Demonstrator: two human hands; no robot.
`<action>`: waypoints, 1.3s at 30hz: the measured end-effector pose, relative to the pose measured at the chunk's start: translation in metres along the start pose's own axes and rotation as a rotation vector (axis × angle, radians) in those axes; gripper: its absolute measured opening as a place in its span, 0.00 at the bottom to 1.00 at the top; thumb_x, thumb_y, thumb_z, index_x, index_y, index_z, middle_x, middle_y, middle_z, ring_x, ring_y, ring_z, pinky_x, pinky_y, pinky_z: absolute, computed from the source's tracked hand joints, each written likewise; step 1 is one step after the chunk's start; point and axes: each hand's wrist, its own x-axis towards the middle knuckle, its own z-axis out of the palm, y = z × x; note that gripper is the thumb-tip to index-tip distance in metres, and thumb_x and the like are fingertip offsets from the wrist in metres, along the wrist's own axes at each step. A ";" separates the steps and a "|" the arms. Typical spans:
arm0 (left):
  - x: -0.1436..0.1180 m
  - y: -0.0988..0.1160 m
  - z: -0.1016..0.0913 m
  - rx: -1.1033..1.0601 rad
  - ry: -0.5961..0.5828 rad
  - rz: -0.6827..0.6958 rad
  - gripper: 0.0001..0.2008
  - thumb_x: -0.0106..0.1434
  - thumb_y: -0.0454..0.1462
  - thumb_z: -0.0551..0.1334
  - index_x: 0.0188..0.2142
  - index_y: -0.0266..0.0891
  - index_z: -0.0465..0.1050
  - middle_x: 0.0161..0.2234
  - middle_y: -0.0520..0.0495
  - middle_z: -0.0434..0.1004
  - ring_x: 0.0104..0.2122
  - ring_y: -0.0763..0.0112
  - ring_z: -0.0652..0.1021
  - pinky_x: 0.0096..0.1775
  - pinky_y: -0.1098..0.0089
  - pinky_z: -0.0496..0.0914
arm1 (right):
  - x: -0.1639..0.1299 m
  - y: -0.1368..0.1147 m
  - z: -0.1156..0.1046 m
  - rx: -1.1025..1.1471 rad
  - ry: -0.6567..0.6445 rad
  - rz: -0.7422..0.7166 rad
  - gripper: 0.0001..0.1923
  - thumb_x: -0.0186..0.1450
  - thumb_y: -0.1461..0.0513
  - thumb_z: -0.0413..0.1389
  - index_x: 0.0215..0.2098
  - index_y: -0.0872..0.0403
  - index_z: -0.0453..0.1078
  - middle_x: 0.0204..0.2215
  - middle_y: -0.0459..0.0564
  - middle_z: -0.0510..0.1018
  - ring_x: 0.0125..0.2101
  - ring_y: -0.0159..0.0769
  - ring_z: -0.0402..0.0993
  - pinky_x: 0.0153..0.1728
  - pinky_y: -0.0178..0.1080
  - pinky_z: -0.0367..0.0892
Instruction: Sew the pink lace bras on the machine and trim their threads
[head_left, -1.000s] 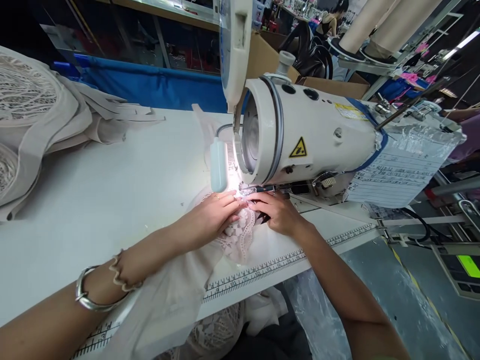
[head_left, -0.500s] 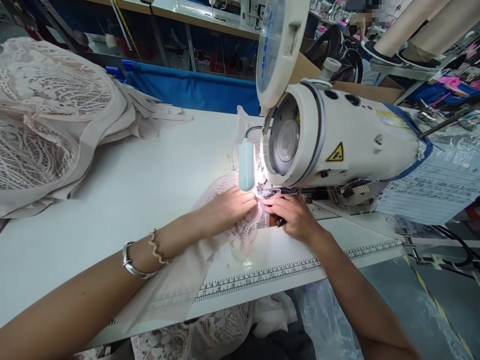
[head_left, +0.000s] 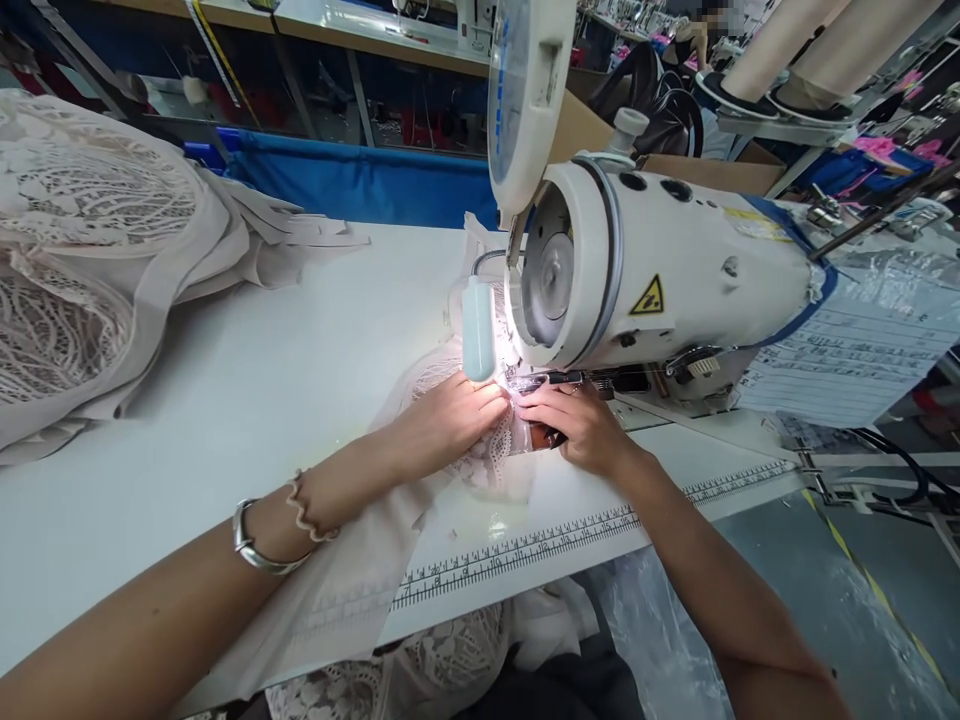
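Note:
A white sewing machine (head_left: 660,280) stands on the white table (head_left: 247,380), its small lamp (head_left: 478,328) lighting the needle area. A pale pink lace piece (head_left: 491,462) lies under the needle and hangs over the table's front edge. My left hand (head_left: 448,415) presses flat on the lace just left of the needle. My right hand (head_left: 577,428) pinches the lace edge right of the needle, with a dark tool partly hidden under its fingers. The fingertips of both hands almost touch.
A heap of lace and beige fabric pieces (head_left: 90,250) lies at the table's left. A ruler strip (head_left: 525,548) runs along the front edge. Paper sheets (head_left: 847,350) hang on the machine's right end. Thread cones (head_left: 795,50) stand behind.
The view has shifted a little; both hands stay at the needle, and the lace has been fed slightly onward under the machine head.

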 end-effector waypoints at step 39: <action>-0.001 0.018 0.008 -0.033 -0.001 0.055 0.16 0.72 0.28 0.49 0.42 0.36 0.75 0.39 0.40 0.76 0.38 0.61 0.73 0.39 0.61 0.69 | -0.006 -0.003 0.003 0.015 -0.070 0.059 0.12 0.67 0.70 0.55 0.30 0.50 0.73 0.30 0.47 0.79 0.36 0.41 0.71 0.40 0.43 0.68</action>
